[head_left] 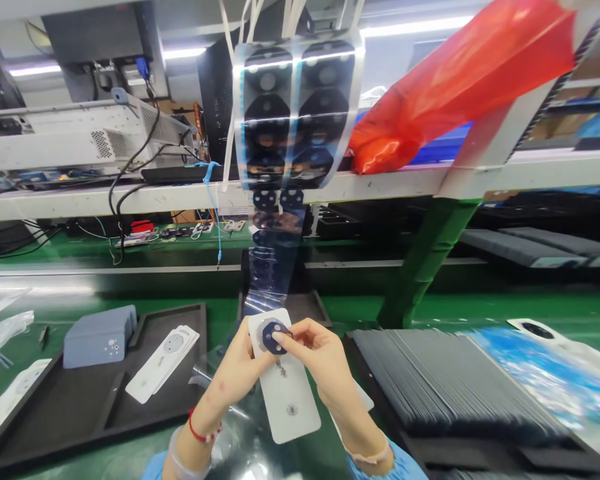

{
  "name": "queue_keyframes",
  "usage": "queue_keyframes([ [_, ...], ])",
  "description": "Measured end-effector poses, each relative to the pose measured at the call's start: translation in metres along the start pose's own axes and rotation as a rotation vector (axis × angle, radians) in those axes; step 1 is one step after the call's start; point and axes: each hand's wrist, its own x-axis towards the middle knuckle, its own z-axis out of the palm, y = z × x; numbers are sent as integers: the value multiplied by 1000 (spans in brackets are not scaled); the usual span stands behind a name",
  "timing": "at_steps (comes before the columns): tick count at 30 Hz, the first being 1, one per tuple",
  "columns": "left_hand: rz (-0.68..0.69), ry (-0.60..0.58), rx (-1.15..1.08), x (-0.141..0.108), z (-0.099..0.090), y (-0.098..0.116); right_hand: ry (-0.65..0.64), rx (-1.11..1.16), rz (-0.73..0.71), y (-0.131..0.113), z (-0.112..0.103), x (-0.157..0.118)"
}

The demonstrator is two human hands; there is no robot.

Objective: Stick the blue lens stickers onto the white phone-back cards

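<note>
A white phone back cover (293, 400) is held tilted over the green bench, its round camera area toward the far end. My left hand (240, 367) grips its left edge, the thumb lying near the camera area. My right hand (320, 353) pinches a dark round camera sticker (275, 338) with small holes, which overlaps the camera area of the cover. Whether the sticker is fully stuck down cannot be seen. Beyond my hands, a strip of clear film (270, 280) with dark stickers hangs from a roll (297, 113).
At left, a black tray (80, 413) carries white back covers (163, 360) and blue-grey covers (100, 333). To the right, a row of dark grey covers (450, 373) stands in another tray. A red bag (460, 80) hangs by the white shelf (390, 180) and a green post (430, 260).
</note>
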Motion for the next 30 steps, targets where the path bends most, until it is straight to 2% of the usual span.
queue_keyframes([
  [3, -19, -130, -32, -5, -5, 2, -16, -17, 5, -2, -3, 2],
  [5, -23, -161, -26, -7, -8, 2, -26, -36, -7, -5, -3, 2],
  [10, -14, -155, 8, -9, -7, 3, -25, -87, -19, -10, -4, -1],
  [16, -14, -98, 96, -11, -1, 7, 0, -108, -20, -4, -3, -3],
  [30, -20, -126, 101, -14, 0, 6, -21, -88, -3, -5, -2, -4],
])
